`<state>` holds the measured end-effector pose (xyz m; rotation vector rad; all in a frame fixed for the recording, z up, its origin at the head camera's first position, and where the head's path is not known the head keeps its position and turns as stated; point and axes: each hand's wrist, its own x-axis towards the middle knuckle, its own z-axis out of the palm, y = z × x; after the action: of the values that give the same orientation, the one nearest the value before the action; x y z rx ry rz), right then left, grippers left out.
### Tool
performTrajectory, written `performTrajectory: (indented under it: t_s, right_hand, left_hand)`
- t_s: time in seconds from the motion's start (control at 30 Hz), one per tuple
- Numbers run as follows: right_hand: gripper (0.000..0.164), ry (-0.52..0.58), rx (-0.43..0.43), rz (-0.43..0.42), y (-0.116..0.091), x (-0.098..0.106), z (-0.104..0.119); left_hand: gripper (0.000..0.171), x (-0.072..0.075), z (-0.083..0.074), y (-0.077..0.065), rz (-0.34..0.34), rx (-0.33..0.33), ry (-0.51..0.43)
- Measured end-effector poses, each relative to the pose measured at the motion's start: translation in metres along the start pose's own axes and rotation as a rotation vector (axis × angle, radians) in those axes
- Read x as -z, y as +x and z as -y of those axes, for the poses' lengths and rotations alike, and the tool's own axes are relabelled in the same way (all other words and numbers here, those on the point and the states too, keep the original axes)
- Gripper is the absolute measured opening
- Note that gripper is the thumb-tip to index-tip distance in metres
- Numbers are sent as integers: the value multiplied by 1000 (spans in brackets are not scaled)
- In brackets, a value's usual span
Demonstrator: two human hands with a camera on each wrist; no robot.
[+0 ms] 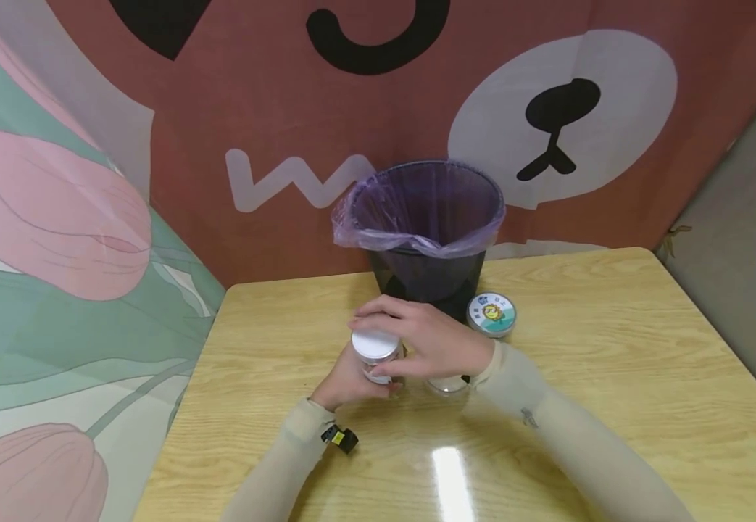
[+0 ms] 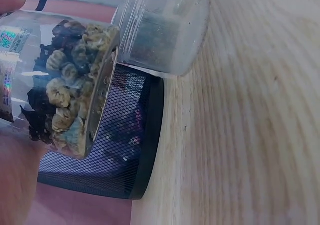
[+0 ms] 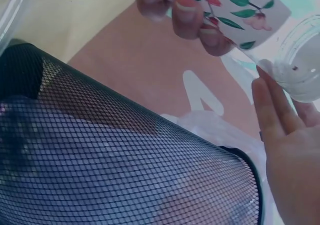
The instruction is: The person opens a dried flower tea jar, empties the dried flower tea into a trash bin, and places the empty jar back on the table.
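Observation:
My left hand (image 1: pixel 349 382) grips a clear jar (image 2: pixel 65 85) around its side. Dried pale flower buds and dark pieces show through the wall near its base. In the right wrist view, left fingers wrap over the jar's floral label (image 3: pixel 250 15). My right hand (image 1: pixel 426 341) holds the jar's pale, shiny top (image 1: pixel 375 344), fingers along the far side and thumb at the front. A second clear jar (image 2: pixel 170 30) stands on the table, mostly hidden behind the right wrist in the head view.
A black mesh bin (image 1: pixel 426 272) lined with a purple bag (image 1: pixel 417 243) stands behind the hands at the table's back edge. To its right lies a round printed lid (image 1: pixel 491 314). The wooden table (image 1: pixel 612 348) meets a patterned cloth backdrop (image 1: pixel 273 130).

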<state>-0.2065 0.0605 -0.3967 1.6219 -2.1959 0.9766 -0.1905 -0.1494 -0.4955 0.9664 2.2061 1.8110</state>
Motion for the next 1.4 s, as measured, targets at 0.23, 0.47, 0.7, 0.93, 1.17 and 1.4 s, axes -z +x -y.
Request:
performTrajectory:
  t_s: [0.23, 0.47, 0.7, 0.93, 1.17, 1.4]
  right_hand:
    - [66, -105, -20, -57, 1, -1, 2]
    - [68, -107, -94, -53, -8, 11, -6]
    - [71, -80, -91, -74, -12, 18, -7]
    - [77, -141, -72, -73, -3, 6, 5]
    - [74, -160, -76, -65, -3, -3, 5]
    - [78, -150, -112, -55, -13, 9, -2]
  left_hand:
    - [74, 0, 0, 2, -13, -16, 14]
    - [87, 5, -2, 0, -72, 36, 11]
    - [82, 6, -5, 4, -59, 17, 41]
    - [70, 2, -5, 7, -7, -9, 37]
    - [82, 3, -6, 5, 5, 31, 47]
    - [92, 4, -3, 3, -42, 39, 3]
